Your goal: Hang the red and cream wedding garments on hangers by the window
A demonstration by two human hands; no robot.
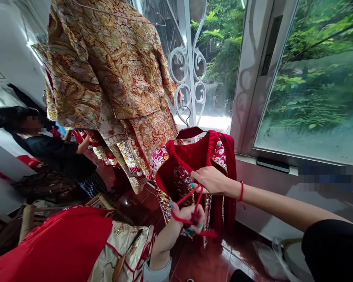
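Note:
A dark red velvet garment (228, 152) with silver and gold embroidery hangs on a hanger (191, 132) in front of me. My right hand (210, 180), with a red string bracelet round its wrist, is closed at the front of the garment and pinches a red cord (198, 199). Lower down, my left hand (190, 215) is closed on the same cord, which loops around its fingers and stretches up to the right hand. A loose red end hangs to the right of the left hand. The teal-painted nails show on both hands.
Gold-and-red embroidered jackets (129, 66) hang at upper left. A person (55, 152) in black works among garments beyond them. Red cloth (59, 239) and cream embroidered fabric (126, 239) lie at lower left. A window (308, 86) with white scrollwork stands behind; a clear plastic bag (267, 254) is at lower right.

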